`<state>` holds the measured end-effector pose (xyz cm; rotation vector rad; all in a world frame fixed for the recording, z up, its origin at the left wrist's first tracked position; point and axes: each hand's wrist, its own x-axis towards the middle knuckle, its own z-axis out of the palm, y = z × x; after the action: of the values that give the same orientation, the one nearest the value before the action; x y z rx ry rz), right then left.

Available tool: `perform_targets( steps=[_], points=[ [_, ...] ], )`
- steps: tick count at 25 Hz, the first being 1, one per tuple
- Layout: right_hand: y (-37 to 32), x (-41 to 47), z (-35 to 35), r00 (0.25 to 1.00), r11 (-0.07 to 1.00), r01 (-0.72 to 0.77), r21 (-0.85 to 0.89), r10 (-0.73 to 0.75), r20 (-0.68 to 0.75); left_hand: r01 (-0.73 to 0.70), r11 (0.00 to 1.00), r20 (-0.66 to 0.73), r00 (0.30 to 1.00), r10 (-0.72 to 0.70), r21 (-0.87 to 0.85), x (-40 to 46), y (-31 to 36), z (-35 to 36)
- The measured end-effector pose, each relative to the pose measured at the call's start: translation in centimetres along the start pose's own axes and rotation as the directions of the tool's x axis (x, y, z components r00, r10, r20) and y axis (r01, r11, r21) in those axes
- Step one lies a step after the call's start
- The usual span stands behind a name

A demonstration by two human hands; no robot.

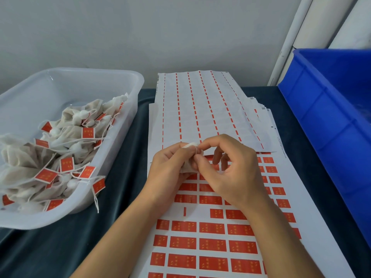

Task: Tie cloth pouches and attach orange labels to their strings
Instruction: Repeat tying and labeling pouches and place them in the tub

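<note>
Above the label sheet, my left hand (168,165) grips a small white cloth pouch (187,167), its gathered neck poking out at the top. My right hand (226,169) pinches the pouch's thin white string (195,150) at the neck with thumb and forefinger, the other fingers curled. Most of the pouch is hidden between the two hands. Under them lies a sheet of orange labels (212,245) in rows, with a few labels gone from the middle rows.
A clear plastic tub (100,77) at the left holds several tied pouches with orange labels (67,164). Used backing sheets (200,109) with orange strips lie beyond the hands. A blue crate (329,109) stands at the right. Dark cloth (128,141) covers the table.
</note>
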<state>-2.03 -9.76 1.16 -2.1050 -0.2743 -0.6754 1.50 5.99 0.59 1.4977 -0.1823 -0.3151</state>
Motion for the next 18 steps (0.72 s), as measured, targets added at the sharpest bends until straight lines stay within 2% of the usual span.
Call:
perform_targets(
  steps=[12,18],
  points=[
    [-0.06,-0.05,0.09,1.0,0.997,0.02,-0.078,-0.022,-0.021,0.015,1.0,-0.009,1.0,-0.015,-0.021,-0.01,-0.08,0.07],
    [0.39,-0.17,0.16,0.999,0.995,-0.025,-0.096,0.027,0.018,0.013,0.997,-0.022,1.0,-0.012,0.08,-0.17,0.18,0.25]
  ],
)
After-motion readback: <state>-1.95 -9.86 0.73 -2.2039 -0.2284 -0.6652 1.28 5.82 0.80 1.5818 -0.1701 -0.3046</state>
